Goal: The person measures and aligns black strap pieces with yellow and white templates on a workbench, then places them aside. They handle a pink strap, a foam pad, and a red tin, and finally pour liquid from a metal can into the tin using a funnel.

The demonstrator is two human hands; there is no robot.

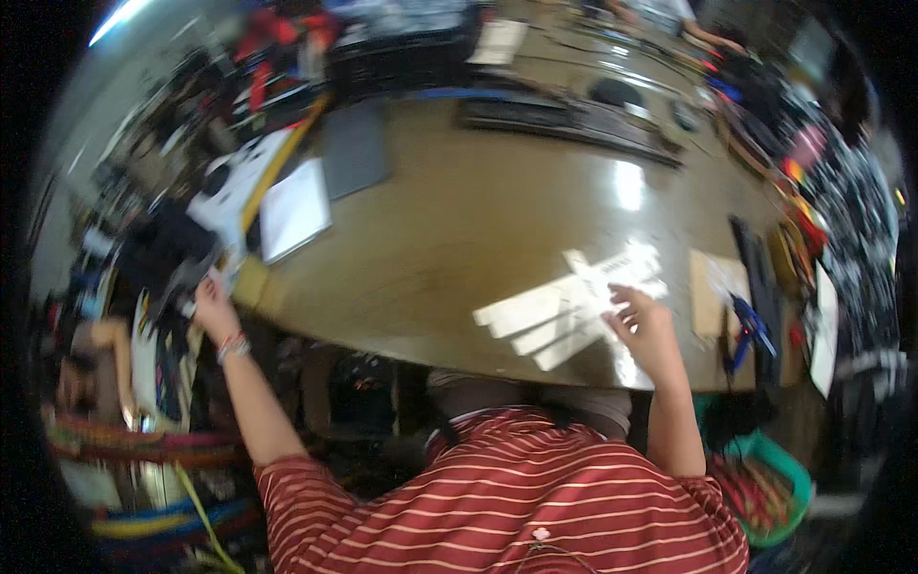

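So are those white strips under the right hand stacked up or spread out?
Spread out: the white strips lie fanned flat across the table, overlapping at angles, with the right hand resting on their end.

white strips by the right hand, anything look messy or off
Somewhat. The white strips lie fanned and overlapping on the brown table, not stacked square, under the right hand. The left hand reaches off the table's left edge into clutter. Nothing looks spilled or broken.

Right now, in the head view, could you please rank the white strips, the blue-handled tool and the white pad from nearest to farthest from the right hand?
From the right hand:
1. White strips, under its fingertips on the table.
2. Blue-handled tool, just to its right.
3. White pad, far across on the left.
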